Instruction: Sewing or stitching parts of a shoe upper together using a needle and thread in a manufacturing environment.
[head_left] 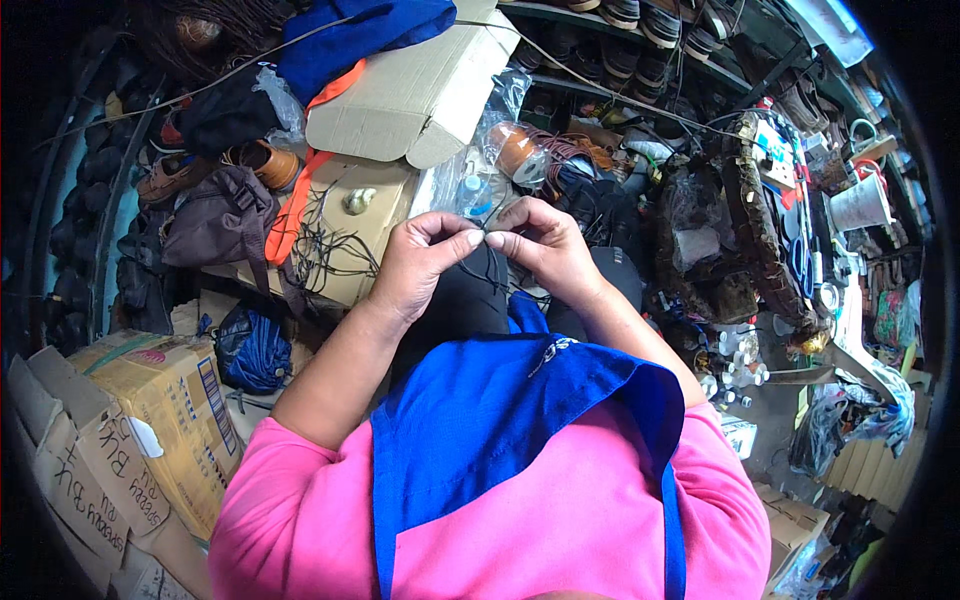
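Note:
Over my lap, my left hand (425, 262) and my right hand (548, 250) meet fingertip to fingertip. Each is closed in a pinch on a thin black cord (487, 264), and the cord's strands dangle just below the fingers. The exact spot where the fingertips grip is too small to make out. To the left of my hands, loose black cords (335, 255) lie tangled on a cardboard surface (385, 190), with a small pale round object (359, 201) among them. Beyond my fingers rest a clear plastic bottle with a blue part (475, 192) and an orange-brown item in clear plastic (515, 150).
A cardboard box flap (410, 95), an orange strap (292, 205) and a dark bag (220, 215) crowd the left. Cardboard boxes (180, 410) stand at lower left. On the right are a rough-edged worn stand (765, 215), small bottles (740, 360) and a white bucket (860, 205). Shoes (660, 25) fill the far shelves.

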